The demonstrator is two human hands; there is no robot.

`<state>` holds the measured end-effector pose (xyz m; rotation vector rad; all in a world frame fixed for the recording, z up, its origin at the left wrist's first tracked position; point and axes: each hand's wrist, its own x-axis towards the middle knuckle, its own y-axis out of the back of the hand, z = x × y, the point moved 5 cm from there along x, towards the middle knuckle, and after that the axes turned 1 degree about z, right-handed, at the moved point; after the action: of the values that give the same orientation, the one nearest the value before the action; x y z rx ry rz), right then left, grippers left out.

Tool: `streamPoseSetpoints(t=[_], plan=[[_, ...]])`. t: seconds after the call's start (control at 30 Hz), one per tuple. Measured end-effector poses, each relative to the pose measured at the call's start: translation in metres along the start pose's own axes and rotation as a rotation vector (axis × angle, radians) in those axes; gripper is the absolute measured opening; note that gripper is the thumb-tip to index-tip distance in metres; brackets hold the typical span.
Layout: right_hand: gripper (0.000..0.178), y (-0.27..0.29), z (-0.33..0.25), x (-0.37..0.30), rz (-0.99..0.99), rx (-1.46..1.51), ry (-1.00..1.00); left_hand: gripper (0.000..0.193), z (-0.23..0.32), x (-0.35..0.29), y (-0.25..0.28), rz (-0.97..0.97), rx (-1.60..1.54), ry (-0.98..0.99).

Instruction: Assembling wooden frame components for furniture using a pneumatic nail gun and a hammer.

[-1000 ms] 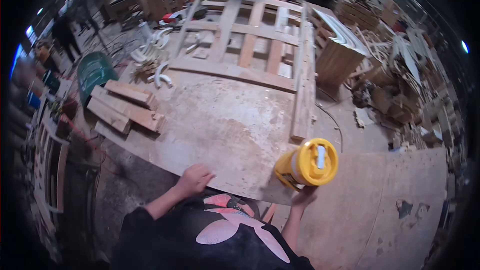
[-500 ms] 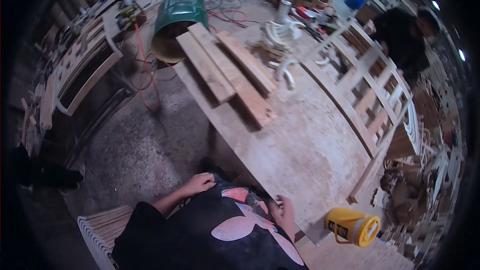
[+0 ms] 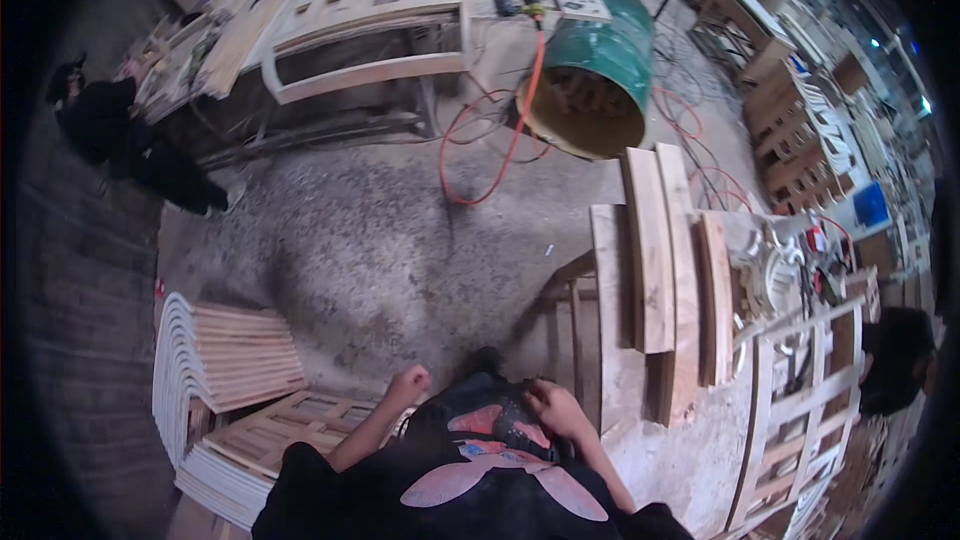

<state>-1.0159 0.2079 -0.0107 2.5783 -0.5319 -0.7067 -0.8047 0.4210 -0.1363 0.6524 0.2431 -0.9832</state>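
Observation:
My left hand (image 3: pixel 408 382) hangs in front of my body, its fingers curled in and nothing visible in them. To the right, my right hand (image 3: pixel 556 408) is held close to the dark apron (image 3: pixel 495 488) with pink shapes on it; its fingers are bent inward and I see no object there. Nearest to that hand is the worktable (image 3: pixel 640 480) with several thick wooden boards (image 3: pixel 680 280) lying lengthwise on it. Left of my left arm lies a stack of wooden lattice panels (image 3: pixel 290 430), beside a pile of curved white-edged wooden pieces (image 3: pixel 235 350).
A green drum (image 3: pixel 610 50) lies on its side, wood pieces inside. An orange hose (image 3: pixel 520 120) loops over the speckled floor (image 3: pixel 370 240). Another bench (image 3: pixel 370 70) bears wooden frames. A person (image 3: pixel 120 140) is at the left; another (image 3: pixel 895 360) is by the slatted frame (image 3: pixel 800 420).
My view has swung left: the worktable, boards and drum now sit farther right, and the yellow bucket has left the picture. My left hand has come away from the apron.

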Motion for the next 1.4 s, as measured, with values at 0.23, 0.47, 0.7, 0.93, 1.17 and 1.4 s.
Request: streamPoseSetpoints(t=[0.23,0.47,0.7,0.93,1.17,1.4], plan=[[0.021,0.017,-0.072,0.11,-0.16,-0.049,0.144,0.024,-0.037,-0.007,0.057,0.296,-0.004,0.294],[0.02,0.019,-0.07,0.195,-0.198,-0.042,0.168,0.035,-0.132,-0.015,-0.006,0.062,-0.144,0.213],[0.022,0.082,-0.067,0.328,-0.092,0.135,0.034,0.034,-0.101,0.118,0.015,0.049,0.356,0.399],[0.023,0.208,-0.124,0.505,0.342,0.152,0.076,0.026,0.039,0.348,0.139,0.212,0.346,0.433],[0.028,0.311,-0.182,0.632,1.176,-0.2,0.314,0.039,0.208,0.501,0.245,0.216,0.381,0.07],[0.048,0.424,-0.182,0.765,0.971,-0.428,-0.105,0.023,0.234,0.557,0.27,0.137,0.085,-0.242]])
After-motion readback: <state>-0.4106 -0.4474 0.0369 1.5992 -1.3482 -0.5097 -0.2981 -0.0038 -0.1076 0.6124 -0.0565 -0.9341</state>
